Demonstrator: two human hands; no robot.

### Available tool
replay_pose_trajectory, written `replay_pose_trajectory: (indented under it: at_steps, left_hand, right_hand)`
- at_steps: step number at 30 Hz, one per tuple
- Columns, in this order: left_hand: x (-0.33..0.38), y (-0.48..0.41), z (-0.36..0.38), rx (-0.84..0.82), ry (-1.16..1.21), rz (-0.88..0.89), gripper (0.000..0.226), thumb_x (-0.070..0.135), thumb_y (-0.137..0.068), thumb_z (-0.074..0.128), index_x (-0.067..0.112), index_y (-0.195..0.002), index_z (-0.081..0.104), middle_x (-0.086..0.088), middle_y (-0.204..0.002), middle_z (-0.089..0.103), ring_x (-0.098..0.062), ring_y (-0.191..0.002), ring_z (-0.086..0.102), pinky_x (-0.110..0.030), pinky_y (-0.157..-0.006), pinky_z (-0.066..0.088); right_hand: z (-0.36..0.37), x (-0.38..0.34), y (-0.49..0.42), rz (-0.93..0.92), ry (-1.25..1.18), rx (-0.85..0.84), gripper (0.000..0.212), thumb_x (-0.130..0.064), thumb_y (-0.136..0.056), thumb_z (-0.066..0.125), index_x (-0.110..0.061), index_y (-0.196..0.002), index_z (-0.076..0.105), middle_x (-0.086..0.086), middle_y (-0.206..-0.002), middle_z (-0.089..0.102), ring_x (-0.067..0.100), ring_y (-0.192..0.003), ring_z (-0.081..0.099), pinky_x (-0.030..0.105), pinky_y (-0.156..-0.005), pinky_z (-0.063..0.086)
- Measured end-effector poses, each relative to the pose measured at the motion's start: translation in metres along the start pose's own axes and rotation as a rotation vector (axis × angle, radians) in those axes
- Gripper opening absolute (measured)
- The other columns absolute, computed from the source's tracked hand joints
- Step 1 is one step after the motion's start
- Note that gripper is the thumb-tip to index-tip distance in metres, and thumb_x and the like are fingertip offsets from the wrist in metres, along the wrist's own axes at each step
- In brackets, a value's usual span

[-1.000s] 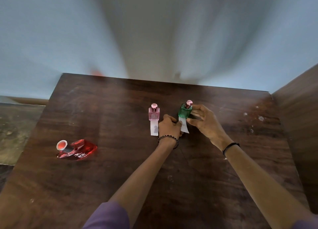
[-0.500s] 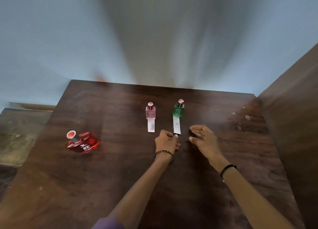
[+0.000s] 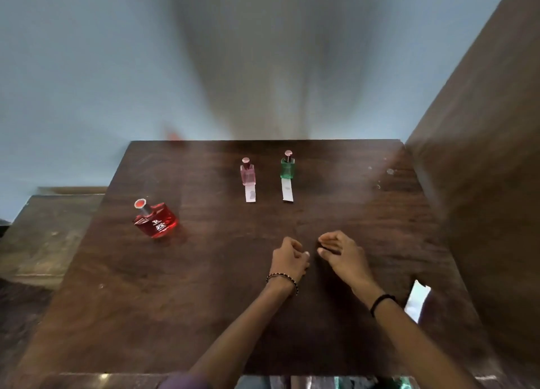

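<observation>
Evidently both hands were free. The left hand (image 3: pixel 289 260) lay low over the worktop (image 3: pixel 204 315) with its fingers loosely curled round nothing. The right hand (image 3: pixel 342 255) sat just beside it, fingers relaxed and slightly bent, also empty; the two were near but not touching.

Ahead of them, near the far edge, the green bottle (image 3: pixel 287 168) and the pink bottle (image 3: pixel 247 174) stood upright, side by side but apart. A white green-bottle strip (image 3: pixel 287 190) and a pink-bottle strip (image 3: pixel 250 195) lay flat in front of them, each reaching its bottle's base. That pair looked settled.

The step in hand was probably the third set: the red bottle (image 3: pixel 155 221), well off to the left and seemingly tilted, though the wide lens may explain that, and the spare strip (image 3: pixel 418 300) beside the right forearm. To do it well, the right hand should pinch the spare strip by one end. The left hand should take the red bottle round its body rather than its neck, as smooth glass could slip. It should then go down in line with the others, with a gap between.

The wooden panel (image 3: pixel 482 184) rose close by on the right, leaving little elbow room near the spare strip. A forearm crossing the worktop carelessly could brush the light strips out of place. A beaded bracelet (image 3: pixel 282 282) and a black band (image 3: pixel 382 302) sat on the wrists.
</observation>
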State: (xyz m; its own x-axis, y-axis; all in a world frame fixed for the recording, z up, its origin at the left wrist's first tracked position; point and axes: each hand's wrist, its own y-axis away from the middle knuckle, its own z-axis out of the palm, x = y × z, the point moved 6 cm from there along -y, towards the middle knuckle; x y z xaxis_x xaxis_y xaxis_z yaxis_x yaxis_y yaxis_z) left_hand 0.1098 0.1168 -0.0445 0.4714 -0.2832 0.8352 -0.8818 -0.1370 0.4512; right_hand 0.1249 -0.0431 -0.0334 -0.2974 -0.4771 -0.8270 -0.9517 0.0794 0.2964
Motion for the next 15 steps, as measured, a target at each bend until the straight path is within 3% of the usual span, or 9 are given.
replay_pose_trajectory:
  at_steps: [3,6,9,12,15]
  left_hand:
    - [-0.003,0.021,0.015,-0.063,-0.163,0.077,0.014,0.012,-0.086,0.067,0.014,-0.097,0.058,-0.013,-0.086,0.074,-0.026,-0.08,0.074,-0.042,-0.074,0.061]
    - [0.0,0.041,0.036,-0.16,-0.356,0.165,0.015,0.018,-0.087,0.067,0.017,-0.101,0.063,-0.003,-0.094,0.074,-0.019,-0.09,0.07,-0.034,-0.084,0.057]
    - [0.005,0.06,0.058,-0.254,-0.478,0.251,0.014,0.023,-0.087,0.067,0.02,-0.101,0.066,0.001,-0.099,0.074,-0.015,-0.094,0.068,-0.032,-0.086,0.055]
    - [0.012,0.078,0.081,-0.358,-0.547,0.336,0.016,0.022,-0.087,0.064,0.02,-0.102,0.067,0.001,-0.101,0.074,-0.017,-0.097,0.069,-0.034,-0.087,0.055]
    - [0.02,0.093,0.104,-0.464,-0.596,0.431,0.019,0.024,-0.086,0.064,0.022,-0.105,0.067,0.003,-0.106,0.073,-0.016,-0.101,0.068,-0.035,-0.09,0.053]
  right_hand:
    - [-0.011,0.012,0.03,0.0,0.025,0.042,0.02,-0.011,-0.083,0.076,-0.02,-0.1,0.069,-0.007,-0.101,0.074,0.002,-0.095,0.069,0.028,-0.093,0.055]
    - [-0.032,0.027,0.061,0.002,0.072,0.086,0.016,-0.015,-0.085,0.074,-0.021,-0.099,0.069,-0.007,-0.1,0.074,0.005,-0.095,0.069,0.027,-0.089,0.055]
    - [-0.059,0.043,0.089,-0.042,0.137,0.167,0.013,-0.015,-0.086,0.072,-0.017,-0.098,0.069,-0.004,-0.096,0.075,0.011,-0.091,0.07,0.031,-0.084,0.056]
    - [-0.09,0.06,0.114,-0.057,0.261,0.279,0.013,-0.015,-0.088,0.071,-0.016,-0.1,0.07,-0.001,-0.095,0.075,0.015,-0.089,0.07,0.02,-0.077,0.046]
    - [-0.117,0.084,0.125,-0.039,0.337,0.328,0.023,-0.013,-0.084,0.074,-0.013,-0.106,0.07,0.004,-0.103,0.075,0.024,-0.097,0.069,0.022,-0.081,0.042]
